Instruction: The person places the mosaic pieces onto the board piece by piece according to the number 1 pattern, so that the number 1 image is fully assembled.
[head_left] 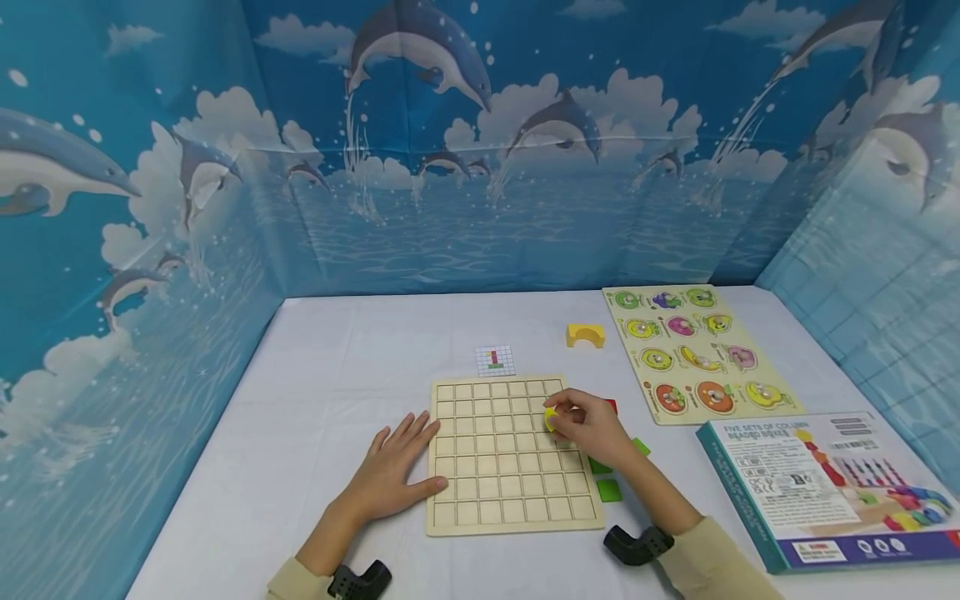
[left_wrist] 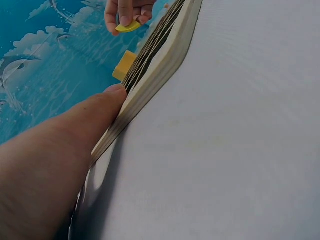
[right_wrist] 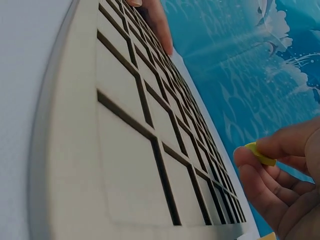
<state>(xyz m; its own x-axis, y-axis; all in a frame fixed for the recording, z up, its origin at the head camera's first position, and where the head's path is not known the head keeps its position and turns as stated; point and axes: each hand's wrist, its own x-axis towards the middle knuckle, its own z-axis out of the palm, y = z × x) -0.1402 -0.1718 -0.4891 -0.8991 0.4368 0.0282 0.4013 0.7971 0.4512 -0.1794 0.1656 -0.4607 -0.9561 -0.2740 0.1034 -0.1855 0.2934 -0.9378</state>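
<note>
We see a table draped in a smooth white cloth (head_left: 330, 392), walled on three sides by a glossy blue backdrop printed with dolphins and clouds (head_left: 135, 167).

Furthest left, the left hand (head_left: 393, 471) lies flat on the cloth, fingers straight and spread, grasping nothing. Its thumb and fingertips touch the left edge of a pale, flat wooden board cut into a grid of shallow square recesses (head_left: 502, 467); the left wrist view shows the thumb (left_wrist: 107, 97) pressed against the board's thin layered edge (left_wrist: 150, 75).

Just behind the board lies a small white card printed with a fine grid and a few coloured squares (head_left: 495, 360).

Over the board's upper right part, the right hand (head_left: 588, 425) pinches a small, thin yellow tile (head_left: 551, 419) between thumb and curled fingertips. The right wrist view shows the tile (right_wrist: 260, 154) held above the recesses, not touching the wood.

Partly hidden under that hand and forearm, flat green pieces (head_left: 609, 490) and a red piece (head_left: 611, 406) lie on the cloth beside the board's right edge.

Further back stands a yellow arch-shaped block (head_left: 585, 335). Right of it lies a pale wooden puzzle board of round, colourful fruit pieces (head_left: 697, 354). Furthest right rests a flat teal cardboard box with a printed lid (head_left: 825, 487).
</note>
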